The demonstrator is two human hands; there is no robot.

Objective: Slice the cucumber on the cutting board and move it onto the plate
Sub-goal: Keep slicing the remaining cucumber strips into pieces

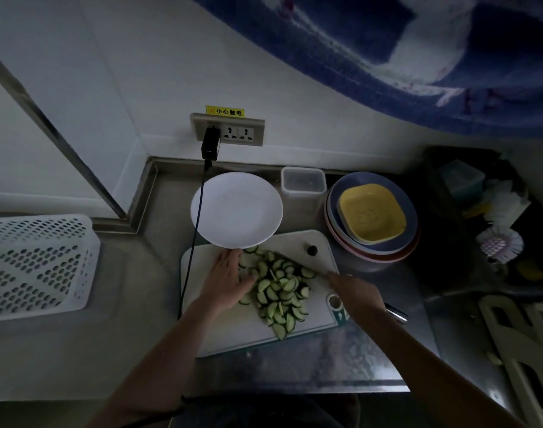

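A pile of half-moon cucumber slices (pixel 279 291) lies in the middle of the white cutting board (pixel 233 332). A dark cucumber end piece (pixel 312 250) sits apart near the board's far edge. My left hand (pixel 227 279) rests flat against the pile's left side, fingers straight. On the pile's right, my right hand (pixel 356 293) grips a knife (pixel 395 313); its metal handle end sticks out behind the hand, and the blade is hard to make out in the dim light. The white plate (pixel 236 210) stands bare just beyond the board, overlapping its far left corner.
A black charger cable (pixel 190 257) runs from the wall socket (pixel 230 132) past the plate and the board's left edge. A yellow bowl (pixel 372 213) sits on stacked plates at right, beside a clear container (pixel 303 180). A white perforated basket (pixel 35 267) stands at left, brushes (pixel 500 242) at far right.
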